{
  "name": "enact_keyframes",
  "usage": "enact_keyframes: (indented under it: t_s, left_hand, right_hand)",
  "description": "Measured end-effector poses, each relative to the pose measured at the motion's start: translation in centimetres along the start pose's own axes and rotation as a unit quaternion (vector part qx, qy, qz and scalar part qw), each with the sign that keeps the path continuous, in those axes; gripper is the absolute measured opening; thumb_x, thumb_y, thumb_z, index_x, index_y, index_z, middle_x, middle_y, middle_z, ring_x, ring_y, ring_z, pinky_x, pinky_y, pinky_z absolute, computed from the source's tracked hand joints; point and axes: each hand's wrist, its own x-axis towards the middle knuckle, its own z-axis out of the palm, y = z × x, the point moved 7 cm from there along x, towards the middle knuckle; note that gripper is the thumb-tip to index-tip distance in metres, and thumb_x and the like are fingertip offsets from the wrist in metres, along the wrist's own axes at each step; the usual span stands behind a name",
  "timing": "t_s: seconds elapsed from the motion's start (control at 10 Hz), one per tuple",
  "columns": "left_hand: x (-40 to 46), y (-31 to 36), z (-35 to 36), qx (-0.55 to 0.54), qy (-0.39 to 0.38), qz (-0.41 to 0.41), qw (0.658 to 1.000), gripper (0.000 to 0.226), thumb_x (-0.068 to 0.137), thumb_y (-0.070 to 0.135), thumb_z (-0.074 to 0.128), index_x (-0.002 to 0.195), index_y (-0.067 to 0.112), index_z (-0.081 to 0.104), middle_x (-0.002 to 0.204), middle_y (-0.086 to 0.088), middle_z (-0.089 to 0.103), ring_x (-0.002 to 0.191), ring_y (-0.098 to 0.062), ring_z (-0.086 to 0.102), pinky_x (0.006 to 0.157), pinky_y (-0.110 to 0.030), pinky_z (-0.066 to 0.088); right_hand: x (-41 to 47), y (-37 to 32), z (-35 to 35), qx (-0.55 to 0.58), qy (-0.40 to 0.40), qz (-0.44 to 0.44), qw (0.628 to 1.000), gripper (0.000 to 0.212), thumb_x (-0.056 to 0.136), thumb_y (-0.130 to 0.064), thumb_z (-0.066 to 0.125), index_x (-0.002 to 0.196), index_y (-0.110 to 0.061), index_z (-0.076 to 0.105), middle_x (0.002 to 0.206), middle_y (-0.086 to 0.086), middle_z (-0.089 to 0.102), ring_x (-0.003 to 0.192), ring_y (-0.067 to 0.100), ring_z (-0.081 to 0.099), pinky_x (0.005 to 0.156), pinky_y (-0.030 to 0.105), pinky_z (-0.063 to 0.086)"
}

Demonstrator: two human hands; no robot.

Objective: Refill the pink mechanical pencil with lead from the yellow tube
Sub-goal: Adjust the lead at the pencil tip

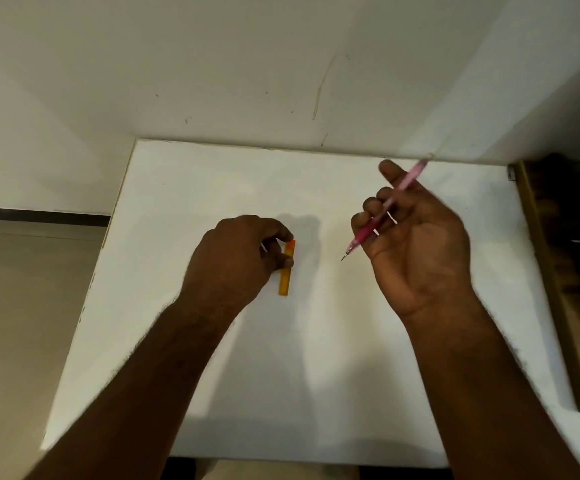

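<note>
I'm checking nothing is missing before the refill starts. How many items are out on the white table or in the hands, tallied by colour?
Pink: 1, the mechanical pencil, held in the right hand
Yellow: 1, the lead tube, lying on the table under the left hand's fingertips
Total: 2

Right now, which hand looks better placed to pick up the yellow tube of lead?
The left hand. Its fingertips already touch the yellow tube lying on the white table, while the right hand is busy gripping the pink pencil in the air.
</note>
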Motion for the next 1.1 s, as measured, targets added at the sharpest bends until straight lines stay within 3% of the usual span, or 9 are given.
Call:
enact_keyframes:
  t_s: [0.1,0.2,0.3,0.4,0.5,0.8,0.9,1.1]
  left_hand:
    - [0.0,-0.1,0.2,0.017,-0.009,-0.009,1.000,0.024,0.083,0.026,0.079,0.105,0.034,0.074,0.090,0.009,0.070,0.085,-0.011,0.065,0.080,-0.029,0.051]
    - [0.0,-0.1,0.2,0.023,-0.007,-0.015,1.000,0.025,0.081,0.030,0.080,0.104,0.034,0.074,0.088,0.010,0.069,0.084,-0.011,0.065,0.081,-0.033,0.053]
    - [0.1,0.0,0.2,0.034,-0.001,-0.018,0.999,0.026,0.078,0.035,0.081,0.102,0.034,0.073,0.087,0.011,0.068,0.083,-0.011,0.064,0.078,-0.031,0.051]
    - [0.2,0.2,0.2,0.040,-0.004,-0.019,0.999,0.027,0.078,0.036,0.082,0.103,0.034,0.072,0.088,0.011,0.068,0.083,-0.011,0.063,0.077,-0.029,0.050]
    - [0.2,0.3,0.2,0.048,-0.007,-0.014,0.999,0.028,0.079,0.036,0.081,0.106,0.031,0.072,0.091,0.009,0.069,0.085,-0.013,0.064,0.079,-0.030,0.050]
    - [0.4,0.2,0.4,0.057,-0.003,-0.010,0.998,0.030,0.080,0.037,0.080,0.109,0.032,0.072,0.090,0.010,0.069,0.086,-0.012,0.064,0.080,-0.029,0.051]
    - [0.4,0.2,0.4,0.055,0.000,-0.003,0.998,0.031,0.081,0.038,0.080,0.110,0.033,0.072,0.092,0.011,0.069,0.088,-0.012,0.064,0.081,-0.030,0.052]
    - [-0.4,1.1,-2.1,0.011,0.059,0.046,0.997,0.036,0.081,0.045,0.078,0.114,0.032,0.070,0.093,0.016,0.064,0.081,-0.006,0.059,0.070,-0.019,0.042]
  right_hand:
    - [-0.1,0.1,-0.4,-0.241,0.040,-0.043,0.969,0.025,0.096,0.001,0.060,0.114,-0.011,0.074,0.086,0.004,0.069,0.075,0.017,0.068,0.079,0.036,0.063]
    - [-0.4,0.4,-0.6,-0.471,0.077,-0.083,0.875,0.021,0.090,-0.011,0.074,0.107,-0.023,0.073,0.086,-0.003,0.076,0.077,0.017,0.075,0.083,0.045,0.063]
    - [-0.5,0.7,-0.7,-0.605,0.081,-0.100,0.785,0.019,0.084,-0.024,0.081,0.101,-0.026,0.073,0.085,-0.006,0.078,0.076,0.012,0.073,0.083,0.038,0.060]
    - [-0.3,1.3,-0.7,-0.678,0.080,-0.094,0.725,0.020,0.081,-0.033,0.083,0.096,-0.027,0.071,0.090,-0.005,0.078,0.075,0.010,0.067,0.069,0.021,0.049]
    - [-0.1,2.0,-0.4,-0.728,0.076,-0.096,0.675,0.024,0.081,-0.038,0.083,0.097,-0.025,0.070,0.095,-0.003,0.078,0.080,0.015,0.068,0.066,0.021,0.040]
    - [-0.3,2.8,0.6,-0.798,0.054,-0.146,0.582,0.032,0.087,-0.040,0.078,0.104,-0.016,0.066,0.100,0.004,0.075,0.089,0.023,0.071,0.074,0.026,0.042]
    - [-0.4,2.5,0.6,-0.808,0.049,-0.139,0.571,0.034,0.088,-0.046,0.075,0.104,-0.017,0.066,0.099,0.003,0.074,0.088,0.021,0.070,0.073,0.025,0.040]
    - [-1.5,0.2,1.4,-0.768,0.070,-0.175,0.612,0.040,0.090,-0.059,0.066,0.098,-0.019,0.066,0.089,-0.002,0.073,0.079,0.020,0.067,0.070,0.030,0.049]
